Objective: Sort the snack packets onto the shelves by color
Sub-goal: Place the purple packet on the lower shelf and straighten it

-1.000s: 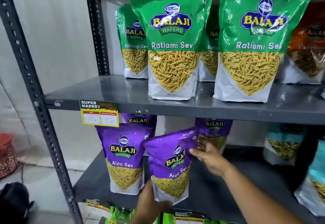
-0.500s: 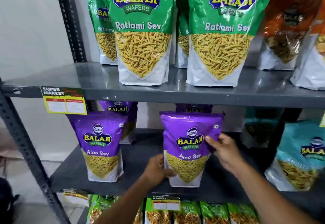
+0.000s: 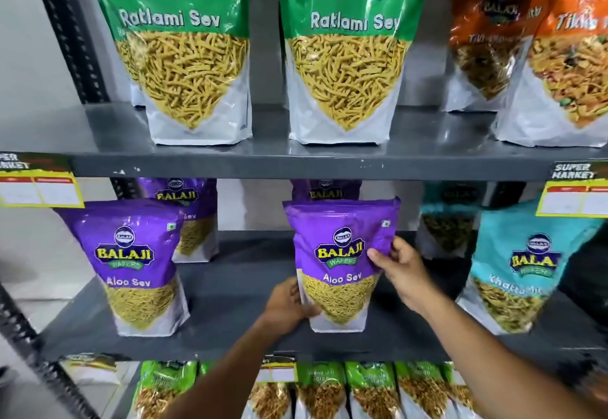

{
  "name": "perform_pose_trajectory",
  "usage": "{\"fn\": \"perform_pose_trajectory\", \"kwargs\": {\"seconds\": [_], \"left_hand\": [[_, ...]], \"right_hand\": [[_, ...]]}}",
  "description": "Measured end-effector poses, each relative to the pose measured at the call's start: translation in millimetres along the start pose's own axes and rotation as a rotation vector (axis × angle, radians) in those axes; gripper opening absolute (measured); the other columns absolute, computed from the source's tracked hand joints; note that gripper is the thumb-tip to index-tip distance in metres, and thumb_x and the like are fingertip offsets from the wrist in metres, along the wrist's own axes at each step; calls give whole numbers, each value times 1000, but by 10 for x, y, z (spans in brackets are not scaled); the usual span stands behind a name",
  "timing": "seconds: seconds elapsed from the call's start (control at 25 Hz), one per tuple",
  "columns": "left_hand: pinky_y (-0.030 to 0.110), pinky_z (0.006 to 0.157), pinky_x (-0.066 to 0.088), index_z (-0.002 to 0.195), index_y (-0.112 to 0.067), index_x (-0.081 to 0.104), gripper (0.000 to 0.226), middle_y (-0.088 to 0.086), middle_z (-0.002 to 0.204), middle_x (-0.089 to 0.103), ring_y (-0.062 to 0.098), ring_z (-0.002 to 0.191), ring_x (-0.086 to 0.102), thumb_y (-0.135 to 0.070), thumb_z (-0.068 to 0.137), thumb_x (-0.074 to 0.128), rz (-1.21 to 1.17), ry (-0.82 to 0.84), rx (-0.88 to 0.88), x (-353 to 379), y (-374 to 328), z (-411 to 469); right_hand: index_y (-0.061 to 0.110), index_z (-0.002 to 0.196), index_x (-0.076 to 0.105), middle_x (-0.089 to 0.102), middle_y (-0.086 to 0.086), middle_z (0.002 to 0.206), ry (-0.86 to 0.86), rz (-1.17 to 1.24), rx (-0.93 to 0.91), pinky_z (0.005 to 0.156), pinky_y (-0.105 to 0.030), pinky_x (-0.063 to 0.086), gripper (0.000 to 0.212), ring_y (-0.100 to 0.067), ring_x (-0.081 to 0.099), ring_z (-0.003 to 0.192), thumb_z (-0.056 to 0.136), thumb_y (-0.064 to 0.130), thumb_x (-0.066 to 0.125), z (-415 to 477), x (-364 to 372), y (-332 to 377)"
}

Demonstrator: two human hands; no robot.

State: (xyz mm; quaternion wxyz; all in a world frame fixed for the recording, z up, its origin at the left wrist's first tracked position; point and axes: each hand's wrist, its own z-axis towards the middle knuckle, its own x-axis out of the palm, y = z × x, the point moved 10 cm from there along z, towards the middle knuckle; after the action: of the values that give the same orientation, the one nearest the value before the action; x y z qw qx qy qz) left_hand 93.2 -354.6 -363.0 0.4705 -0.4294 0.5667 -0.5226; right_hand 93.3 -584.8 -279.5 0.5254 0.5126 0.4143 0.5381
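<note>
Purple Aloo Sev pouch stands upright on middle shelf. Left hand grips lower edge, right hand pinches side. Likely light, crinkly, slippery film; contents crushable, so hold edges.

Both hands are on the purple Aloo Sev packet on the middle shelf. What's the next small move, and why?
Probably let go, easing both hands back. The purple Aloo Sev packet looks upright on the middle shelf, in front of another purple packet and level with the front purple packet to its left. The left hand steadies its lower edge, the right hand its side.
</note>
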Motion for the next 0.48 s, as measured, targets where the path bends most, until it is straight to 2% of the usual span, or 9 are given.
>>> {"fn": "perform_pose_trajectory", "kwargs": {"seconds": [0.08,0.12,0.2,0.32,0.4,0.48], "left_hand": [[19,70,57,100,-7,62,53,-4,95,74,6,84,71,19,57,78,40,-31,-25,-10,57,-53],[17,69,56,95,-15,64,53,-11,92,74,5,84,70,19,57,77,79,-37,-32,-11,92,-75],[25,76,58,86,-23,65,49,-14,90,75,13,93,70,14,57,78,148,-53,-46,-16,183,-91],[42,88,58,83,-23,66,39,-3,96,77,18,98,71,5,59,79,197,-80,-85,-15,210,-136],[42,90,57,85,-23,67,38,-3,99,77,13,96,71,5,61,79,201,-93,-105,-7,196,-161],[41,90,57,84,-23,67,37,-3,98,77,11,94,72,6,63,78,212,-102,-113,-4,186,-182]], "right_hand": [[20,115,50,62,-9,114,115,-93,56,88,-25,50,64,-23,56,109,62,-12,70,-120,-10,-255],[20,118,44,57,-7,116,169,-194,78,87,-18,48,72,-23,51,116,56,-11,66,-203,5,-398],[18,121,38,52,-7,121,238,-312,119,84,-6,45,71,-22,44,123,57,-9,55,-346,48,-655],[11,127,36,49,-9,127,273,-273,189,77,-5,48,66,-20,46,121,72,-24,47,-432,172,-812],[7,129,37,52,-7,123,243,-245,207,70,-6,49,64,-19,48,117,75,-26,46,-432,212,-838],[11,121,41,54,-6,117,204,-216,222,68,-6,49,59,-19,50,115,75,-25,48,-435,199,-888]]}}
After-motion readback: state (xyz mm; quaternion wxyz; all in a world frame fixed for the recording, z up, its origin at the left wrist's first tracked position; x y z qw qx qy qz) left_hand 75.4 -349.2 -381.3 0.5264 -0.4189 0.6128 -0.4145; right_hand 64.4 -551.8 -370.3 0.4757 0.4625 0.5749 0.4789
